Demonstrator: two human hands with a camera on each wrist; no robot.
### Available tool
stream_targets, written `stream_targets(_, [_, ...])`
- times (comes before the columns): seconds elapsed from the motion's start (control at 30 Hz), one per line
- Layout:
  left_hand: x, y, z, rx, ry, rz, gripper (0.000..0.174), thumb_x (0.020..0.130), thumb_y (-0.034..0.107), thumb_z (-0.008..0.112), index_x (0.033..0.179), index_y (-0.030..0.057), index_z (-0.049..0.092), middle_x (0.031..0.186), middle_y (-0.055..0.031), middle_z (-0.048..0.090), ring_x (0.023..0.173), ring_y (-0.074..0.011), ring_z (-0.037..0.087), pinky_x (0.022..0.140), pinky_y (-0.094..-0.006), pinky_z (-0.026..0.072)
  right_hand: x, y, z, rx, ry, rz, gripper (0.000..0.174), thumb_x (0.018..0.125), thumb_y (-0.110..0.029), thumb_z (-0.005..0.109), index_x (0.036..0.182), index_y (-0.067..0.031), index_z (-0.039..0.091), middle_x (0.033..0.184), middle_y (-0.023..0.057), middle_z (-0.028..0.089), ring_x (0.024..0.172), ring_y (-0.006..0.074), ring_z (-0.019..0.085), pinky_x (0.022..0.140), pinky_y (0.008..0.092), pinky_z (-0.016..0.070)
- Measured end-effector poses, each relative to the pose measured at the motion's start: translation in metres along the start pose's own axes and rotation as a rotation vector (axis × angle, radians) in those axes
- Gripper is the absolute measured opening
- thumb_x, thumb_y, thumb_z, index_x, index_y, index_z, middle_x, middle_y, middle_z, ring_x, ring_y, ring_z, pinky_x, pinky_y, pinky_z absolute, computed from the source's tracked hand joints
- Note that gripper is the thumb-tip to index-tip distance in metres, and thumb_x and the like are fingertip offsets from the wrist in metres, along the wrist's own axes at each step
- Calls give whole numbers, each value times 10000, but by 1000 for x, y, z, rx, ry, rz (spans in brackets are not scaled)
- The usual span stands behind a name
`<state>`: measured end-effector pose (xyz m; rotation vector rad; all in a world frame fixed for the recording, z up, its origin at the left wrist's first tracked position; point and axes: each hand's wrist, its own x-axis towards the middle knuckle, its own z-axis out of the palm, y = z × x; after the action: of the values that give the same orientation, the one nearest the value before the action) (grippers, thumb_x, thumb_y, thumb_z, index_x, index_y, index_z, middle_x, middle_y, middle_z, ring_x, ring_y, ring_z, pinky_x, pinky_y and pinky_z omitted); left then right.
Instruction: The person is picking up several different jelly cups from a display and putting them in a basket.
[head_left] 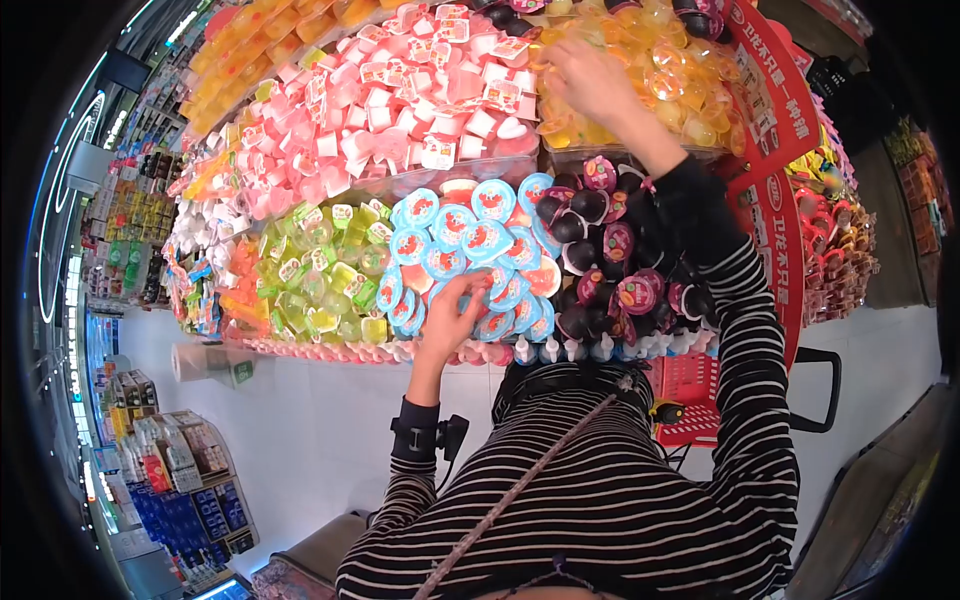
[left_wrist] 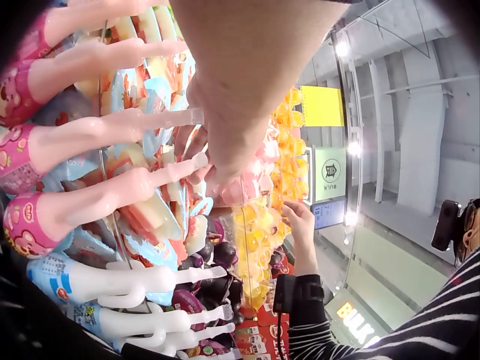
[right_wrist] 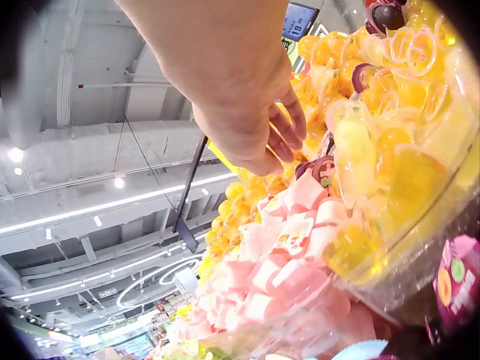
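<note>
Round blue-lidded cups (head_left: 452, 225) lie heaped at the near middle of the display. My left hand (head_left: 450, 325) is over their near part, fingers loosely bent; whether its fingertips touch a lid is unclear. The left wrist view shows this hand (left_wrist: 229, 127) from behind, fingertips partly hidden. Farther back on the right, my right hand (head_left: 600, 88) hangs over the yellow jelly cups (head_left: 665, 75), beside the pink cups (head_left: 380, 115). In the right wrist view that hand (right_wrist: 251, 120) has relaxed, slightly bent fingers, with nothing visibly held.
Green jellies (head_left: 325, 270) lie left of the blue lids, dark purple-labelled cups (head_left: 600, 240) to their right. Upright bottles (left_wrist: 97, 202) line the near edge. A red printed banner (head_left: 770, 90) borders the right side; a red basket (head_left: 690, 390) stands below.
</note>
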<state>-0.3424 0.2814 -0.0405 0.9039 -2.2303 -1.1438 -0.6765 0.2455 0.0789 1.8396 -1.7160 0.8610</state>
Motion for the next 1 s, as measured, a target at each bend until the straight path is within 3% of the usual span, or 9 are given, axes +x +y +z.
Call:
stream_targets(0.13, [-2, -3, 1, -20, 14, -10, 222, 851, 96, 571, 1056, 13, 594, 948, -110, 654, 837, -205, 632, 729, -310, 487, 34, 30, 12, -31, 107, -11, 131, 760, -113, 542, 881, -62, 549, 884, 88, 574, 887, 283, 559, 724, 412, 467])
stream_targets(0.2, [-2, -2, 1, -14, 27, 2, 219, 853, 98, 571, 1052, 10, 594, 942, -111, 654, 837, -206, 632, 730, -311, 488, 48, 41, 16, 31, -61, 57, 313, 862, -169, 473, 1141, -37, 526, 1176, 165, 538, 1103, 304, 490, 941, 386, 391])
stream_targets(0.23, [-2, -1, 1, -10, 24, -7, 214, 850, 97, 574, 1045, 9, 595, 942, -109, 652, 837, -206, 631, 732, -310, 488, 52, 43, 20, 33, -61, 55, 313, 862, -169, 473, 1141, -37, 526, 1176, 165, 538, 1103, 304, 490, 941, 386, 391])
stream_targets(0.4, [-2, -6, 2, -33, 20, -6, 200, 842, 89, 582, 1026, 11, 599, 949, -102, 648, 826, -203, 627, 732, -307, 487, 66, 71, 72, -172, 136, -78, 297, 879, -108, 385, 1109, -7, 543, 1113, 166, 577, 1018, 303, 533, 866, 377, 433])
stream_targets(0.53, [-2, -5, 3, -19, 32, -9, 188, 838, 75, 582, 1016, 18, 601, 960, -96, 647, 808, -205, 623, 725, -305, 484, 72, 71, 80, -247, 105, -53, 281, 862, -114, 409, 1078, -9, 555, 1053, 169, 597, 942, 283, 566, 781, 380, 442])
stream_targets(0.6, [-2, -3, 3, -30, 33, -13, 184, 838, 72, 582, 1013, 19, 602, 960, -95, 647, 803, -207, 622, 722, -305, 484, 81, 65, 78, -580, -162, -17, 247, 836, -117, 438, 1024, -20, 565, 967, 158, 612, 852, 256, 586, 692, 368, 429])
stream_targets(0.7, [-1, -4, 3, 3, 29, -4, 181, 837, 73, 583, 1009, 23, 604, 962, -95, 648, 805, -208, 623, 724, -306, 483, 84, 65, 79, -642, -14, -95, 197, 810, -107, 457, 948, -44, 582, 861, 118, 623, 763, 237, 589, 638, 355, 402])
stream_targets(0.83, [-2, -5, 4, 6, 47, 14, 183, 832, 74, 585, 1008, 27, 607, 956, -99, 646, 809, -220, 622, 727, -317, 479, 86, 58, 66, -494, -150, -9, 163, 812, -117, 463, 885, -56, 595, 806, 106, 621, 748, 238, 594, 644, 357, 404])
stream_targets(1.0, [-3, -7, 3, 29, 43, 8, 182, 830, 78, 584, 1003, 26, 609, 948, -109, 642, 811, -237, 619, 729, -327, 476, 87, 59, 68, -594, -29, -86, 125, 781, -133, 509, 822, -51, 595, 793, 120, 618, 764, 242, 598, 672, 368, 438])
